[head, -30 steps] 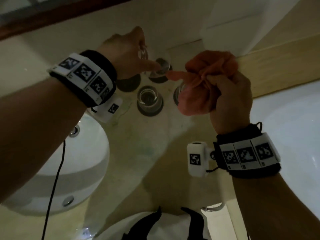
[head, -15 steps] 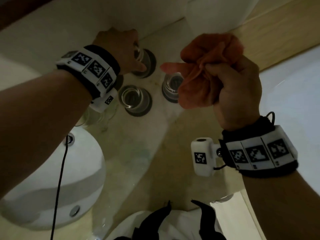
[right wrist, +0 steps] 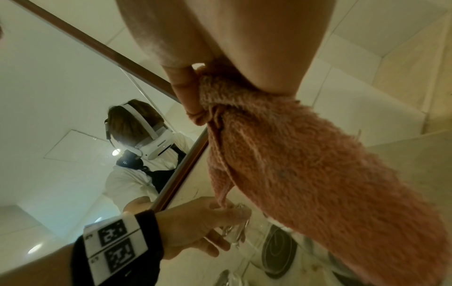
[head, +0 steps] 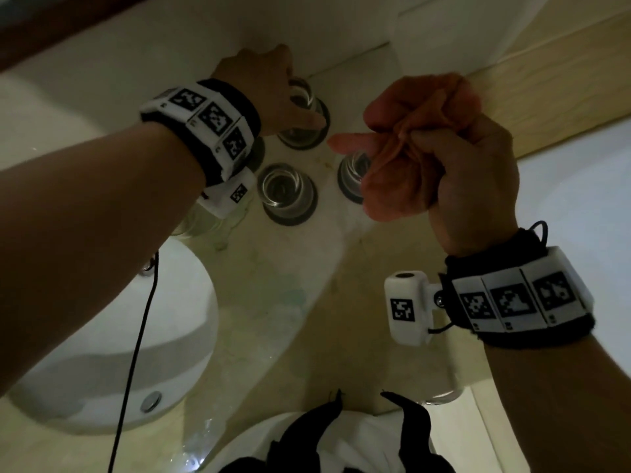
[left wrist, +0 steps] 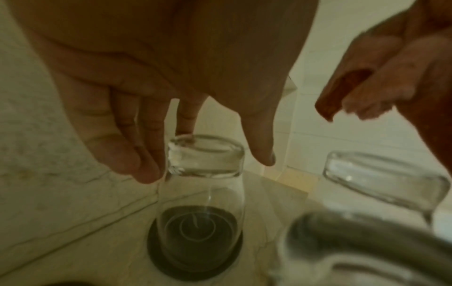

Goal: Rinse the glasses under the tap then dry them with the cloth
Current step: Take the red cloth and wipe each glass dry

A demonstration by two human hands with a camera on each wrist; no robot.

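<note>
A clear glass (left wrist: 203,193) stands thick end up on a dark round coaster (head: 304,139) by the back wall. My left hand (head: 290,107) is over its top. The fingers (left wrist: 141,166) are straight and touch its left side, and the thumb (left wrist: 264,151) sits just off its right side. To the right and higher, my right hand (head: 420,138) grips a bunched orange cloth (head: 392,186), which hangs down from the fist (right wrist: 305,164). Two more glasses (head: 286,189) (head: 353,172) stand on coasters nearer to me; the cloth partly hides the right one.
A round white basin (head: 102,336) with a drain sits at lower left, crossed by a black cable (head: 136,336). A second white basin (head: 580,199) fills the right side. A wood-coloured ledge (head: 546,80) runs along the back right. A mirror (right wrist: 61,96) hangs on the wall.
My left hand has lowered the glass from the air onto the far coaster, and the thumb has come off it. The right hand has kept hold of the cloth.
</note>
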